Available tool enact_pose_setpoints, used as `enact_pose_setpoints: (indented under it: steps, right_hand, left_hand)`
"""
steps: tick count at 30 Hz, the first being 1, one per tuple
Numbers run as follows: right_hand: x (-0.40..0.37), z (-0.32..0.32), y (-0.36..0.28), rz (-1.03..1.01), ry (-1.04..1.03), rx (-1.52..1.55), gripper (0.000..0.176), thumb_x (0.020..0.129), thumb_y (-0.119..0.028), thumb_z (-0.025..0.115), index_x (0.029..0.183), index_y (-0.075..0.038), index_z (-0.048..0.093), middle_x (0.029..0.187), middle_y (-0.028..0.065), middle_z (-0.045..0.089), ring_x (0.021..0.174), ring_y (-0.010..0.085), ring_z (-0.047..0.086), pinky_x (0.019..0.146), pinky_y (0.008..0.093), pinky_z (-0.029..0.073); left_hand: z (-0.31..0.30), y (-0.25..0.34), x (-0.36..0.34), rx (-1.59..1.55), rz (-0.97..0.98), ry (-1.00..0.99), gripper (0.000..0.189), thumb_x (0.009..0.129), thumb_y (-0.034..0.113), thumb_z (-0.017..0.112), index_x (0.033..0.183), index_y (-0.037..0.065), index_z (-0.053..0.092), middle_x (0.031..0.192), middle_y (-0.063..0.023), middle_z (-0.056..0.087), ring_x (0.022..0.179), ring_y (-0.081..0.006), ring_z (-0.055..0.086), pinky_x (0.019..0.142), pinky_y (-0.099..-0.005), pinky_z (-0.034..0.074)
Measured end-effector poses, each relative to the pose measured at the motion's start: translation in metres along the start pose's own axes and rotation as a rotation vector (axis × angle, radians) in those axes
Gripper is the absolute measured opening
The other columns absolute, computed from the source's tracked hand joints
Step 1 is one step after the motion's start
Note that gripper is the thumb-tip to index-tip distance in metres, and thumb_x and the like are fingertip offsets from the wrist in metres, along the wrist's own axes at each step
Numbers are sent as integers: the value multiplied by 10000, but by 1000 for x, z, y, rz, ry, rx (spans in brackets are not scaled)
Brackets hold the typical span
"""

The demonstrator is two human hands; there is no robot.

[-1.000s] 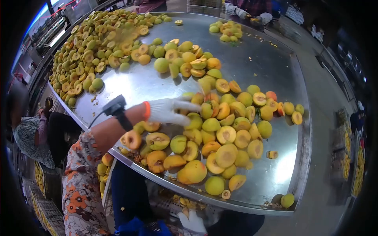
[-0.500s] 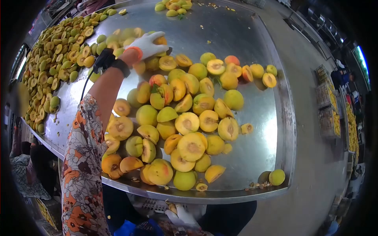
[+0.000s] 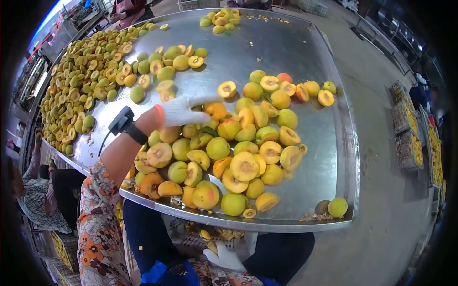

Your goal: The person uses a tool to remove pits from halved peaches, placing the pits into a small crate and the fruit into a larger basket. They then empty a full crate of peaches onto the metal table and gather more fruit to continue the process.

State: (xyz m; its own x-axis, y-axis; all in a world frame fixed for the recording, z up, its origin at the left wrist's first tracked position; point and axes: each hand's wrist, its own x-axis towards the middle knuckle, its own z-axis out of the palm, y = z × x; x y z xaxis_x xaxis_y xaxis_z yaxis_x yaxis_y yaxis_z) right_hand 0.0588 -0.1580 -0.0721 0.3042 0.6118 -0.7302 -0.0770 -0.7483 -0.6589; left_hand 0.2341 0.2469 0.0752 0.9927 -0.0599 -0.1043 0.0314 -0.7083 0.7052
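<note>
My left hand [image 3: 183, 112], in a white glove with an orange cuff, is over the back left of the near pile of peaches [image 3: 218, 148]. Its fingers are stretched out and somewhat blurred, with the thumb apart, beside an orange peach piece [image 3: 217, 110]. Many peaches in the pile are cut in half, with pale flesh showing. Below the table edge, my right hand [image 3: 224, 258], also white-gloved, is closed around a yellow-brown thing [image 3: 208, 240] that I cannot make out. A crate [image 3: 186, 233] with yellowish scraps sits beneath that hand.
The metal table [image 3: 310, 186] has a raised rim. A large heap of peach halves [image 3: 76, 81] covers its left side, and a smaller cluster [image 3: 219, 20] lies at the far edge. One peach [image 3: 338, 207] sits in the near right corner. Another person [image 3: 43, 195] sits at left.
My left hand has moved from the farther group of peaches toward the near pile. Some peaches in the pile have shifted. My right hand stays low, and the camera view has shifted.
</note>
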Motion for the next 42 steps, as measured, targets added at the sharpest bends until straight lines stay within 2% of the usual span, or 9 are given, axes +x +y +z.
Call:
enact_pose_setpoints:
  steps: [6,12,20,22,27,33,36,38,42]
  right_hand:
    - [6,-2,19,-97,-44,-34,633,919,-606,644,1194,-42,557,917,280,707,855,467,717,749,491,567]
    - [-18,-31,-11,81,-91,137,671,925,-607,629,1234,-22,518,998,303,689,962,455,702,870,470,551]
    - [-10,-13,19,-280,203,35,574,895,-573,700,1085,-51,556,753,258,688,711,474,699,631,523,554]
    - [-15,-22,11,-225,71,-98,588,906,-513,698,1241,-51,557,952,270,716,923,446,715,797,476,562]
    - [-33,-16,-1,-223,189,-40,536,925,-491,677,1207,-54,547,933,286,705,914,487,690,781,520,544]
    - [-51,-13,-10,-306,230,-77,502,960,-448,640,1234,-42,527,946,321,684,977,513,663,796,529,532]
    - [-51,-8,0,-954,473,-490,427,983,-325,648,1259,-8,575,990,309,666,862,474,679,775,493,565]
    - [-71,-2,-28,-663,368,10,378,982,-252,653,1273,-24,574,1023,291,670,870,470,685,758,459,564]
    - [-61,7,-30,-972,456,-135,349,981,-199,646,1241,19,566,916,245,685,811,413,698,672,431,547]
  left_hand:
    - [-23,59,55,467,-99,51,455,951,387,607,1361,196,659,1170,-173,737,1046,-326,703,955,-402,535]
    - [7,-20,138,678,-177,208,539,903,373,626,1411,197,580,1145,-205,719,1050,-376,687,921,-423,535]
    - [21,-5,93,406,-86,496,395,816,274,721,1131,73,591,1004,-175,687,939,-356,673,830,-420,529]
    - [18,26,70,311,-86,674,421,818,255,725,1183,69,630,1005,-156,680,940,-308,678,835,-393,531]
    - [35,111,-53,-73,-90,677,319,860,135,724,1148,20,649,1058,-53,681,992,-120,633,888,-307,528]
    - [120,154,-202,-688,-108,659,337,839,153,747,1103,59,559,1055,-39,562,1046,-113,537,947,-282,453]
    - [164,150,-236,-1350,-115,647,285,817,61,661,1069,66,528,988,-100,582,875,-224,627,736,-326,535]
    - [191,132,-248,-1518,-170,669,273,796,27,603,1056,57,527,945,-124,586,810,-262,643,638,-350,537]
    - [212,135,-246,-1461,-141,837,286,897,119,564,1175,51,550,1018,-123,630,878,-232,651,746,-373,590]
